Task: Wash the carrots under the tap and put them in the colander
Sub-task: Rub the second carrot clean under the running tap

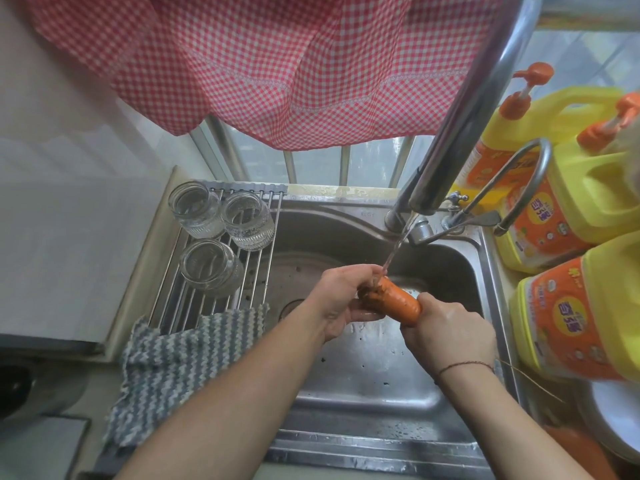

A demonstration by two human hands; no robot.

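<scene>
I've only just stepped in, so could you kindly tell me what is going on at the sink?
A person is rinsing a carrot over the steel sink. The right hand grips its lower end, and the left hand holds and rubs the thick, muddy end, where a thin stream from the tap lands. No colander is clearly in view. Three glass jars stand on the rack to the left.

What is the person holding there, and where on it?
A thick orange carrot: the right hand grips its near end, the left hand its far end.
</scene>
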